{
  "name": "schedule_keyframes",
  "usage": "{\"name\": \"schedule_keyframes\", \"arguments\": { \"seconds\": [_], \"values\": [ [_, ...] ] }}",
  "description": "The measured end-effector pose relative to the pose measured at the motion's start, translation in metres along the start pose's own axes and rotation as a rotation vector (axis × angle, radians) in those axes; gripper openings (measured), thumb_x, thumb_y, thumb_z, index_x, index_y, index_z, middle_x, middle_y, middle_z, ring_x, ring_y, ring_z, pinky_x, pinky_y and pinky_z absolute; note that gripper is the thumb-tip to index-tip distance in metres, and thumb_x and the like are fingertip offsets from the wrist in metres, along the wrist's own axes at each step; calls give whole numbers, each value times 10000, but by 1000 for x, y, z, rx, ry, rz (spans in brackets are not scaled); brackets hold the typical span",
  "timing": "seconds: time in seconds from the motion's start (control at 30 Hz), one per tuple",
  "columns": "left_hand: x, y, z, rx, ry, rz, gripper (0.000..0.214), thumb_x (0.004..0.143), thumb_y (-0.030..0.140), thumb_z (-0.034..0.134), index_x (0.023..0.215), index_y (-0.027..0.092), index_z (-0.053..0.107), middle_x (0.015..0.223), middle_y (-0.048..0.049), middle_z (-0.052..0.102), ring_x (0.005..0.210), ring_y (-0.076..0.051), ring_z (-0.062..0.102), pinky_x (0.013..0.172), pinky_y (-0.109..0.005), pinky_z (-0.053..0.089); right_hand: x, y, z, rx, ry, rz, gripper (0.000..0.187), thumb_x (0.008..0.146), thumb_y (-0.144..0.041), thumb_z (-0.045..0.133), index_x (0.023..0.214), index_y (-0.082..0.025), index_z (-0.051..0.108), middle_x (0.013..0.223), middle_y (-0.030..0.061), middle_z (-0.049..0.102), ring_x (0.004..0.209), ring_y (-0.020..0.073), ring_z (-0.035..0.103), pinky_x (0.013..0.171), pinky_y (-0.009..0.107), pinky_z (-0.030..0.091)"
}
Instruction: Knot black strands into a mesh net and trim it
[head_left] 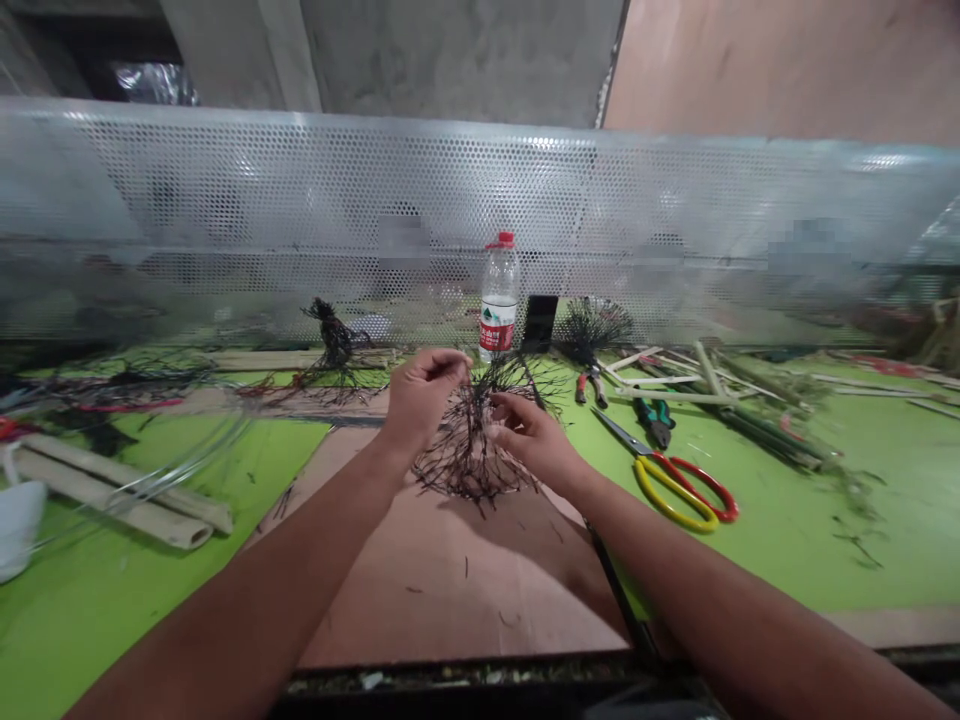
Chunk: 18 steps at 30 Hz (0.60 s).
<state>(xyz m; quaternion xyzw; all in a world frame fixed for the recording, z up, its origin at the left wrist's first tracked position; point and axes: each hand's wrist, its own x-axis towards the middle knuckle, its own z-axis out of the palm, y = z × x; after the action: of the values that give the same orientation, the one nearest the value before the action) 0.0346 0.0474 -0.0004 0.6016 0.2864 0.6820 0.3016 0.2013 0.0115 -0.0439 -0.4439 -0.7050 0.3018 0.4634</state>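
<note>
A bundle of thin black wires (478, 470), splayed out at top and bottom and narrow in the middle, stands upright on a brown board (450, 570). My right hand (529, 435) is closed around the right side of its narrow middle, fingertips at the wires. At the upper left of the bundle, my left hand (431, 385) has its thumb and forefinger pinched together; a wire end seems to be between them, though it is too fine to be sure. Directly behind the bundle stands a clear plastic bottle (499, 300) with a red cap.
Scissors (675, 485) with yellow and red handles lie right of the board, beside green-handled pliers (656, 422) and red-handled pliers (590, 383). Other black wire bundles (596, 330) stand behind. Bamboo tubes (112, 490) lie at left. A perforated metal screen (300, 200) closes off the back.
</note>
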Motion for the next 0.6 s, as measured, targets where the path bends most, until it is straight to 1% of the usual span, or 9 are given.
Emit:
{"name": "schedule_keyframes", "arguments": {
  "seconds": [0.07,0.1,0.2,0.3,0.37,0.47,0.53,0.6],
  "values": [
    [-6,3,6,-101,-110,-115,136,688,241,701,779,141,680,770,-28,671,637,-110,604,661,-262,502,1,4,5,-77,-53,-1,595,735,-444,640,1243,-167,501,962,49,612,764,134,536,686,265,434],
    [-8,4,8,-154,-137,-158,136,678,230,711,775,140,678,770,-25,670,634,-107,607,654,-255,502,1,7,8,-125,-74,7,607,729,-461,643,1241,-170,494,922,40,615,748,135,535,666,262,427],
    [-11,7,11,-328,-149,-255,155,659,198,733,791,149,668,771,-10,665,623,-95,613,620,-228,500,3,16,14,-277,-80,61,556,720,-449,647,1194,-193,512,779,3,601,682,133,522,607,250,390],
    [-6,10,6,-491,-128,-316,194,644,168,749,813,161,655,785,6,664,616,-81,613,592,-207,506,5,23,15,-374,-66,108,541,717,-416,645,1201,-220,504,769,-4,604,669,132,521,585,238,361],
    [-1,10,1,-548,-111,-322,202,636,139,752,808,163,649,774,15,663,614,-72,613,586,-192,513,4,25,13,-410,-114,116,501,730,-446,625,1171,-230,527,780,-2,614,665,130,523,570,229,343],
    [7,10,-6,-600,-63,-334,198,648,90,734,804,169,642,755,25,666,625,-68,626,597,-182,529,2,25,12,-492,-231,108,346,764,-500,569,957,-217,617,736,-2,607,632,121,504,539,222,300],
    [12,9,-11,-625,-12,-347,194,670,61,707,814,172,640,755,26,673,659,-74,644,617,-180,540,1,25,13,-546,-284,109,357,787,-540,524,823,-200,629,693,-1,591,610,115,481,526,224,276],
    [17,8,-17,-626,35,-357,184,696,38,677,820,170,638,755,23,678,687,-81,658,624,-177,546,0,25,13,-587,-299,125,408,802,-575,486,762,-195,625,659,-3,574,589,111,455,518,228,258]
  ]
}}
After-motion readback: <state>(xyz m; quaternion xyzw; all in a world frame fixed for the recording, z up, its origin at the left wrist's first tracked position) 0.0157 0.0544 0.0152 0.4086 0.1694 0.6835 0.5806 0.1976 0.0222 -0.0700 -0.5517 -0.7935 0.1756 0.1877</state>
